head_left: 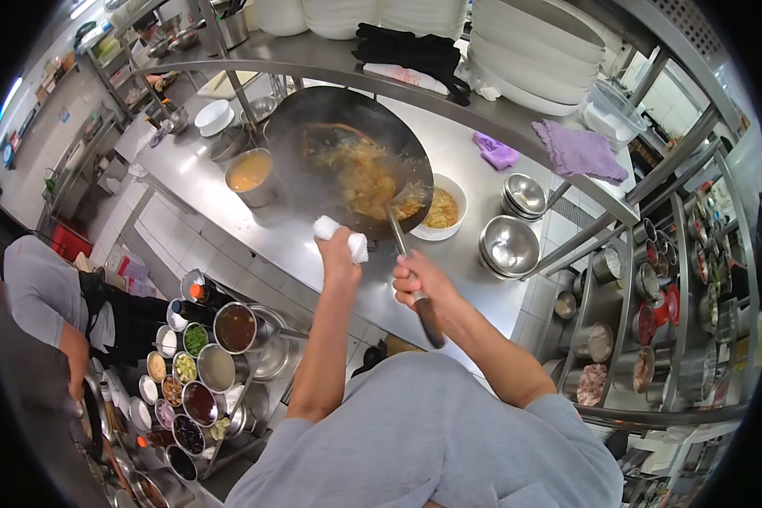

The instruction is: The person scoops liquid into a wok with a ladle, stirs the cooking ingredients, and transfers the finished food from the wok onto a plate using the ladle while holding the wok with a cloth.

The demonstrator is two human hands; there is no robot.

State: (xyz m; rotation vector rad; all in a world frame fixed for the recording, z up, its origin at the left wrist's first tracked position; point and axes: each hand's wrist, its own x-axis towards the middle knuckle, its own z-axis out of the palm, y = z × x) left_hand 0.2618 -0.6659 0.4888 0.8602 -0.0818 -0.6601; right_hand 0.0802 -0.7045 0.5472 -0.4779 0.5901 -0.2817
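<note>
My left hand [337,259] is closed around a folded white cloth [326,228] at the near edge of a big black wok [292,190]; the cloth hides whatever part of the wok is gripped. The wok is tilted toward a white bowl [457,227] on its right. Steaming yellow-brown food [360,173] lies in the wok, and similar food fills part of the bowl. My right hand [422,281] grips a long-handled wok ladle or spatula [397,231] with a dark handle end. Its head reaches the food by the wok's lower rim and is hidden.
A pot of orange-brown liquid [250,172] stands left of the wok on the steel table [491,317]. Steel bowls [510,245] stand at right. Overhead, a shelf [330,69] carries stacked white bowls [529,51]. Seasoning containers [220,368] and another person [42,292] are at left.
</note>
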